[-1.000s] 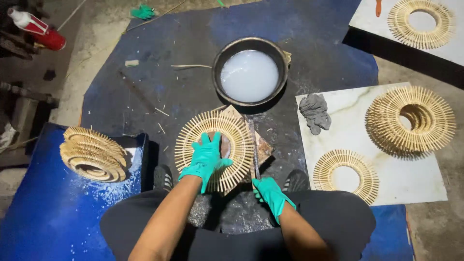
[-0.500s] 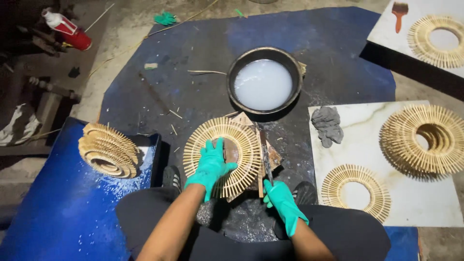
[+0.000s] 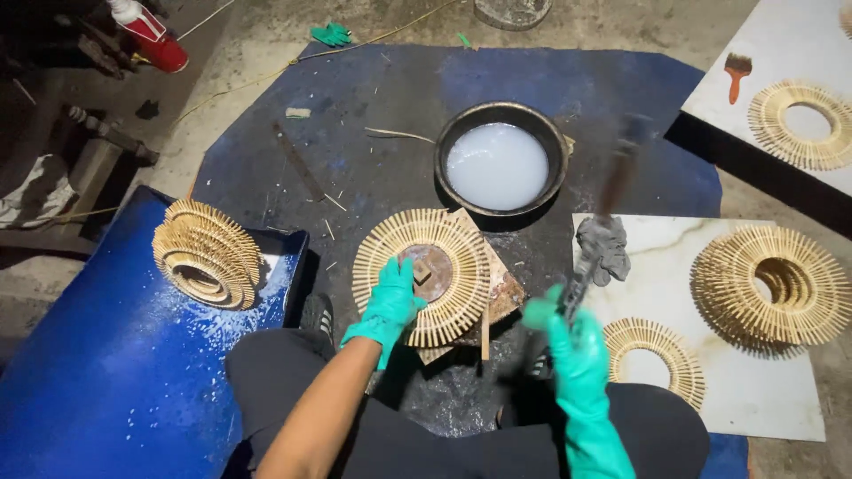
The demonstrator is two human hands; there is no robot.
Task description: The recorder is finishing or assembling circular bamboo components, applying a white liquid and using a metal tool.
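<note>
My left hand (image 3: 389,302), in a teal glove, presses on the near left rim of a flat ring of wooden sticks (image 3: 422,275) that lies on a rusty block (image 3: 499,293). In my right hand (image 3: 575,344), also gloved, is a long dark tool (image 3: 607,206), blurred by motion, lifted and pointing away from me toward the right of a black pan of milky white liquid (image 3: 497,165). The pan stands just beyond the stick ring on a dark blue mat (image 3: 355,133).
A stack of stick rings (image 3: 206,252) rests on a blue sheet at left. On a white slab (image 3: 728,390) at right lie a grey rag (image 3: 603,245), a flat ring (image 3: 655,358) and a stacked ring (image 3: 770,284). Far right: another ring (image 3: 802,124), a brush (image 3: 736,73). A red can (image 3: 149,34) is far left.
My right hand has picked up the long tool from beside the ring and raised it toward the pan. The left hand stays on the ring. The camera view has shifted.
</note>
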